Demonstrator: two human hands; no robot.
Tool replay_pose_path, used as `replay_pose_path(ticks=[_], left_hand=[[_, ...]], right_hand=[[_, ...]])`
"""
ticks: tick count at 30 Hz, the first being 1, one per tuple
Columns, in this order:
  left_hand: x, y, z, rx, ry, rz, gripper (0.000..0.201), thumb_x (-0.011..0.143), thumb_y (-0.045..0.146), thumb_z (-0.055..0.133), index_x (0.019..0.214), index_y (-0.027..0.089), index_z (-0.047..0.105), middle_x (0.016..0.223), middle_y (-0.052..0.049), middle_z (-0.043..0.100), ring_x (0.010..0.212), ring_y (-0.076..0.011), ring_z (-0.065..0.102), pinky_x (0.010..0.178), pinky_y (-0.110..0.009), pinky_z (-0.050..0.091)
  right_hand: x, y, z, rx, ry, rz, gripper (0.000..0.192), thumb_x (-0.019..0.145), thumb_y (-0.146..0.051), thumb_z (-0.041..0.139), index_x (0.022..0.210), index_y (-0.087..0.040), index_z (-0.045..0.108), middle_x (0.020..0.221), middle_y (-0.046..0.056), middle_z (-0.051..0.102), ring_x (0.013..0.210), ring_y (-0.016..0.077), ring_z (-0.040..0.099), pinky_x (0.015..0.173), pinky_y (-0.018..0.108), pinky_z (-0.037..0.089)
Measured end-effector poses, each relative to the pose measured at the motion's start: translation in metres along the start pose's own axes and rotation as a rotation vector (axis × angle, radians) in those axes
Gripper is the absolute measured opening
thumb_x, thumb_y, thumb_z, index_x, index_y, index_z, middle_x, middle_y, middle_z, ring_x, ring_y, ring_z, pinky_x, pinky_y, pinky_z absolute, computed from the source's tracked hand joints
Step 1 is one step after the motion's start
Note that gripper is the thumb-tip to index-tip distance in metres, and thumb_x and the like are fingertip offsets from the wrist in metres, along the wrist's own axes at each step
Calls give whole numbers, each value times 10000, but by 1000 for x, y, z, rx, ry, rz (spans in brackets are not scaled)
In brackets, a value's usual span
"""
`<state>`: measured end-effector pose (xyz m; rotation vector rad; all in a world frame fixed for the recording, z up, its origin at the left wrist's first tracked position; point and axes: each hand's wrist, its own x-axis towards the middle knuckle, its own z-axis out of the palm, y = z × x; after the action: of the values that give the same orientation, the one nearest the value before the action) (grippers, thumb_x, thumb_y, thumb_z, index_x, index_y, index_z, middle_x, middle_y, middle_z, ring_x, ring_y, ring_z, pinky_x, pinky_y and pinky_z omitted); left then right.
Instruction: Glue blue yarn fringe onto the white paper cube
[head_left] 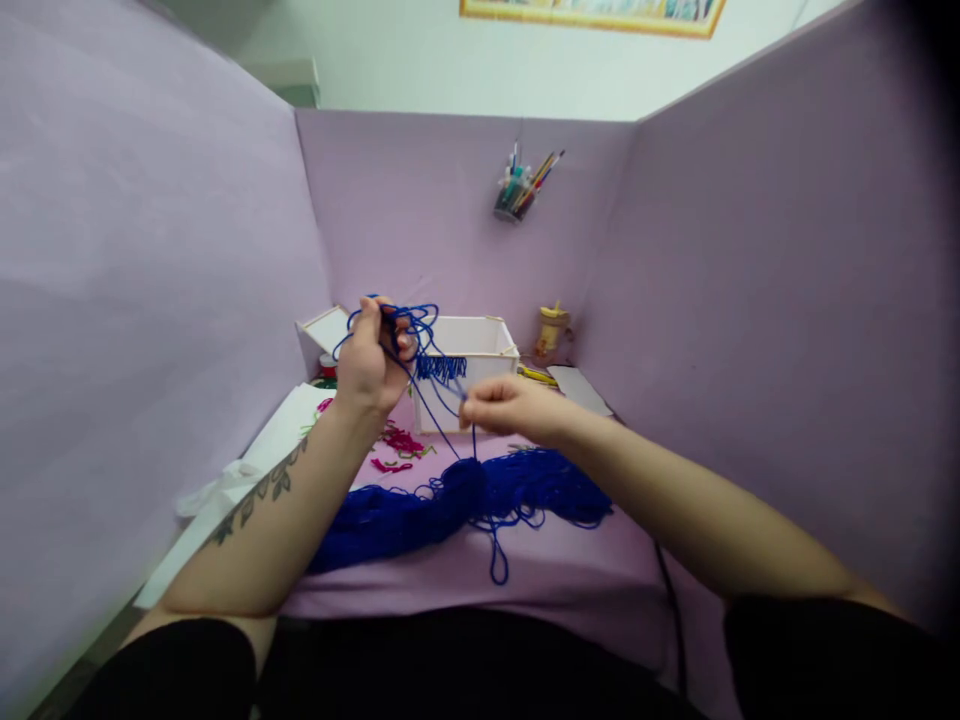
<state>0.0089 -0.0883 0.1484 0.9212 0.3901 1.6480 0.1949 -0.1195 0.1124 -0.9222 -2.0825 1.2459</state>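
Raised above the table, my left hand (375, 355) is closed round loose loops of blue cord (427, 318). My right hand (499, 402), lower and to the right, pinches a strand of the same cord. Strands run down from both hands to a large blue skein (465, 485) spread across the table's front, with one loop hanging toward me. Behind my hands stands a white box (480, 340) with wooden edging. A row of short blue knotted cords (442, 367) hangs along its front rim.
Pink and green cord scraps (397, 440) lie left of the box. White paper (262, 450) covers the left side. A yellow cup (553, 328) and a yellow-handled tool (536, 375) are at back right. A pen holder (517, 195) hangs on the back panel; lilac panels enclose the sides.
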Motion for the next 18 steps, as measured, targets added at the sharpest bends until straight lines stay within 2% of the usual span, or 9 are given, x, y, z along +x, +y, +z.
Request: replay_pose_path(ticks=[2, 3, 6, 8, 9, 11, 14, 16, 18], left_hand=[[-4, -11, -7, 65, -43, -56, 287, 877, 431, 618, 761, 173, 572, 585, 29, 580, 386, -30, 432, 356, -148, 285], [-9, -19, -9, 118, -109, -119, 273, 870, 424, 628, 787, 167, 592, 606, 20, 599, 380, -31, 426, 349, -154, 268], [-26, -40, -11, 287, -420, -348, 248, 824, 382, 688, 886, 148, 634, 655, -5, 631, 379, -36, 429, 350, -165, 245], [-33, -44, -7, 328, -555, -409, 245, 812, 362, 704, 868, 135, 631, 605, 7, 597, 369, -35, 411, 359, -168, 248], [-34, -43, -4, 314, -556, -393, 241, 819, 363, 695, 834, 134, 620, 568, 20, 565, 362, -32, 395, 364, -168, 254], [-30, -33, 2, 246, -444, -288, 261, 849, 378, 660, 768, 144, 581, 528, 44, 509, 354, -25, 366, 370, -164, 271], [-18, -9, 7, 180, -228, -133, 270, 872, 385, 634, 746, 166, 540, 547, 54, 494, 374, -27, 390, 376, -154, 301], [-11, 6, 9, 160, -154, -84, 273, 883, 393, 622, 743, 177, 531, 547, 57, 483, 386, -31, 410, 373, -149, 307], [-4, 17, 8, 128, -112, -49, 274, 895, 401, 604, 743, 186, 529, 541, 58, 472, 391, -35, 420, 371, -148, 310]], right_hand=[[6, -25, -12, 82, 182, -113, 302, 859, -443, 585, 777, -153, 608, 543, -53, 456, 450, 48, 347, 429, 197, 233], [10, -39, -19, 102, 258, -183, 285, 865, -431, 588, 783, -157, 595, 566, -46, 481, 463, 48, 382, 434, 189, 256], [18, -75, -38, 120, 429, -350, 229, 893, -378, 572, 807, -166, 565, 675, -20, 546, 569, 55, 520, 497, 167, 350], [22, -85, -44, 116, 498, -418, 171, 903, -324, 560, 831, -169, 556, 745, -12, 562, 657, 59, 573, 560, 162, 396], [22, -83, -45, 115, 525, -434, 132, 898, -295, 565, 852, -172, 555, 768, -13, 563, 684, 59, 580, 581, 162, 407], [20, -69, -42, 120, 582, -415, 89, 871, -255, 588, 909, -183, 552, 765, -28, 552, 661, 55, 555, 570, 161, 398], [11, -30, -25, 100, 586, -201, 153, 853, -281, 597, 968, -190, 556, 657, -62, 481, 514, 51, 422, 474, 173, 313], [6, -7, -10, 36, 383, 19, 191, 854, -322, 592, 977, -176, 590, 610, -66, 457, 484, 59, 373, 459, 191, 282], [4, 4, 2, -39, 115, 104, 180, 833, -310, 618, 932, -161, 636, 589, -62, 460, 495, 61, 372, 476, 200, 279]])
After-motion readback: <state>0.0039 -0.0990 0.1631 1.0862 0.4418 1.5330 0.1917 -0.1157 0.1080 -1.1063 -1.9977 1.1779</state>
